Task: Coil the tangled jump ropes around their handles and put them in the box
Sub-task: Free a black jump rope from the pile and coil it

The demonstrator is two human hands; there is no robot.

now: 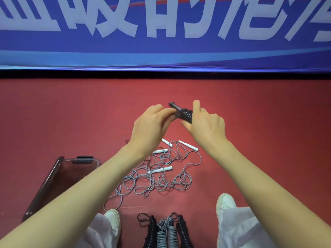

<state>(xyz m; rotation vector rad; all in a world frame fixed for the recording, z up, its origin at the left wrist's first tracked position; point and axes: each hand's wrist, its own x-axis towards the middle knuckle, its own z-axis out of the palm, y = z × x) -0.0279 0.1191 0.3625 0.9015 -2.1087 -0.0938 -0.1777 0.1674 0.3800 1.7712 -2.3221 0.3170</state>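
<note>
Black rope (pixel 185 114) gripped by left hand (pixel 150 126), right hand (pixel 207 126); box (pixel 50 178) rim leftward.

Large white Chinese characters across blue banner (pixel 165 49), tops cropped by frame edge; "的" legible mid-row; rest too cut off to read.

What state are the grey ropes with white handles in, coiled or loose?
Loose and tangled: the grey ropes lie in sprawling loops on the red floor, their white handles bare of rope.
</note>
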